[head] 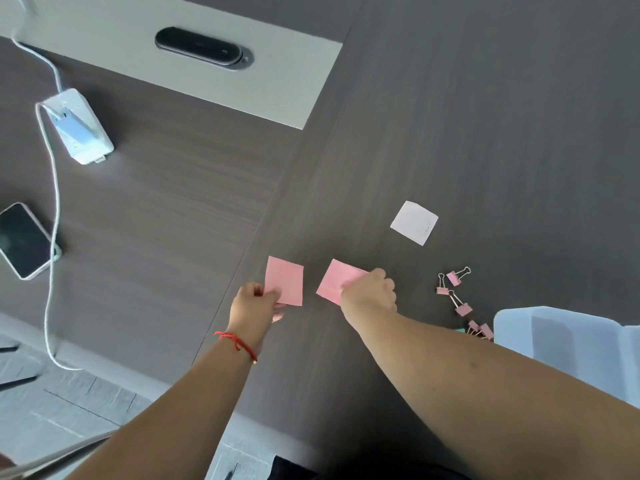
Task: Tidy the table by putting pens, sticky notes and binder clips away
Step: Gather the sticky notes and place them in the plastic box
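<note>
Two pink sticky notes lie on the dark wood table. My left hand [254, 303] pinches the lower left corner of the left pink sticky note [285, 284]. My right hand [370, 291] grips the right edge of the right pink sticky note [336, 280], covering part of it. A white sticky note [414, 222] lies farther back to the right. Several pink binder clips [459, 296] are scattered to the right of my right hand, next to a pale translucent plastic box [512, 323]. No pens are visible.
A white power strip [78, 128] with its white cable [52, 237] lies at the left. A phone [22, 240] rests near the left edge. A black oval cable port [201, 48] sits in a grey panel at the back. The table's front edge runs diagonally at lower left.
</note>
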The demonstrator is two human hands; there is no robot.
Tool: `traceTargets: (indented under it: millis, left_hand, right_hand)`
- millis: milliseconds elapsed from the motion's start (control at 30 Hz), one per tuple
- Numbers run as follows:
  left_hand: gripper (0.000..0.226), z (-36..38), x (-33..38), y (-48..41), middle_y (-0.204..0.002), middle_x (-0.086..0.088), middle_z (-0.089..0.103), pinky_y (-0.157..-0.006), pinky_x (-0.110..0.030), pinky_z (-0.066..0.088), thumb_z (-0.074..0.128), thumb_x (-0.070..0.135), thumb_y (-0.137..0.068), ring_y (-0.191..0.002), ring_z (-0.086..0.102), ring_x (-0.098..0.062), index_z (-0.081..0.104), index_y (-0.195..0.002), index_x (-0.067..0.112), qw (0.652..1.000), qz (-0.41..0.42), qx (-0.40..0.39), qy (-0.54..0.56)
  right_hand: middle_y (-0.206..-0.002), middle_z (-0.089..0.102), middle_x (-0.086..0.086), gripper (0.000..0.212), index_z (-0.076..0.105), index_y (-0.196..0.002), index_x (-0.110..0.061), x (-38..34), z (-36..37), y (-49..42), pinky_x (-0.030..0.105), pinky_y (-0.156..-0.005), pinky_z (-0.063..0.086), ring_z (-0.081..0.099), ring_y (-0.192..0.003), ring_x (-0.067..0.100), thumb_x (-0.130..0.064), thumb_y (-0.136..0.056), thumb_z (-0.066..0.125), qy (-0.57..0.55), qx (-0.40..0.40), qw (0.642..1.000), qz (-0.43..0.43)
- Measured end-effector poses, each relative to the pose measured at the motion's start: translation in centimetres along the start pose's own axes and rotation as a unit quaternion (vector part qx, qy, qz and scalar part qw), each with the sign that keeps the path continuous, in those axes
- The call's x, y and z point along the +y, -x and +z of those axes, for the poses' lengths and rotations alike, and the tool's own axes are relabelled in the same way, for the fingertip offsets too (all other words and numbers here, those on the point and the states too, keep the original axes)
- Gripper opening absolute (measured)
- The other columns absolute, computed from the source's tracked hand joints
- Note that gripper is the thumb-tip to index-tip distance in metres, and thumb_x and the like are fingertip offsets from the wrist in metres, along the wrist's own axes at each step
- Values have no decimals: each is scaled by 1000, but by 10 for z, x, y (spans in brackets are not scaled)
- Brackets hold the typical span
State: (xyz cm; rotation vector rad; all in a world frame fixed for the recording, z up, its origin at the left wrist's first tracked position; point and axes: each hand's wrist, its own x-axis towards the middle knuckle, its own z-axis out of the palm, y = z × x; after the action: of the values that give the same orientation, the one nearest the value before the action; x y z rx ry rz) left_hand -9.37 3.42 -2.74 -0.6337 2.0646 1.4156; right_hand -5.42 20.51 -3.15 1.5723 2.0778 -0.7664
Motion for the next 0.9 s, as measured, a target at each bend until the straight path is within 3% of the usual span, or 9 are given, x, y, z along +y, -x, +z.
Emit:
traceTargets:
  millis: [167,300,367,433,467,600,700,767,900]
  left_hand:
    - [12,14,9,7,-89,-9,66,-54,-23,54,60,5,-90,-68,64,-17,53,-100,6,992,-12,-55,109]
    - [14,32,21,10,-89,-8,68,-54,-21,56,58,4,-91,-68,63,-16,58,-104,8,987,-38,-119,105]
    - [8,42,29,12,-86,-8,66,-56,-20,58,56,3,-92,-69,62,-17,60,-94,10,981,-54,-153,109]
    - [6,52,35,11,-88,-10,66,-62,-22,58,58,5,-91,-73,61,-19,60,-90,10,978,-54,-176,101]
    - [3,58,39,10,-92,-10,66,-69,-25,56,61,9,-88,-77,61,-21,61,-89,11,979,-42,-178,86]
    - [21,83,59,13,-97,-8,67,-85,-35,48,73,22,-72,-89,60,-22,60,-86,14,980,-1,-197,33]
    - [22,107,72,17,-104,-10,65,-72,-29,56,71,11,-83,-86,66,-20,52,-94,11,974,-1,-220,48]
    - [34,119,79,18,-106,-6,63,-64,-27,55,70,5,-83,-84,66,-18,46,-107,11,975,1,-215,60]
    - [43,134,87,19,-105,-2,66,-64,-25,58,59,-4,-88,-90,66,-18,50,-129,6,960,-45,-256,105]
  right_hand:
    - [-122,59,7,44,48,-119,-11,0,1,-7,41,-95,45,59,-111,30,-20,-80,63,-83,-5,996,44]
    - [-121,64,7,36,62,-119,-13,-2,-5,-19,33,-85,49,61,-110,27,-23,-85,56,-67,-108,992,16]
    - [-112,65,5,26,65,-102,-18,-1,-16,-23,28,-70,48,63,-97,25,-27,-81,53,-46,-135,990,13]
    - [-90,65,1,5,60,-76,-21,0,-37,-27,21,-57,45,60,-78,20,-20,-81,59,-153,-193,969,-20]
    - [-82,64,1,12,59,-72,-21,2,-50,-27,20,-57,45,59,-73,18,-13,-79,61,-205,-219,954,-30]
    - [-78,68,4,16,66,-79,-19,15,-99,-30,20,-61,48,63,-70,15,-5,-82,58,-320,-290,898,-83]
    - [-88,72,2,13,68,-94,-20,22,-121,-45,26,-73,50,68,-80,15,-12,-88,59,-335,-328,880,-79]
    - [-91,72,1,14,67,-97,-19,23,-133,-55,28,-76,49,68,-83,16,-29,-94,58,-353,-315,879,-57]
    - [-73,59,-1,37,57,-73,-17,29,-138,-93,29,-64,47,58,-77,22,-49,-91,52,-294,-108,950,13]
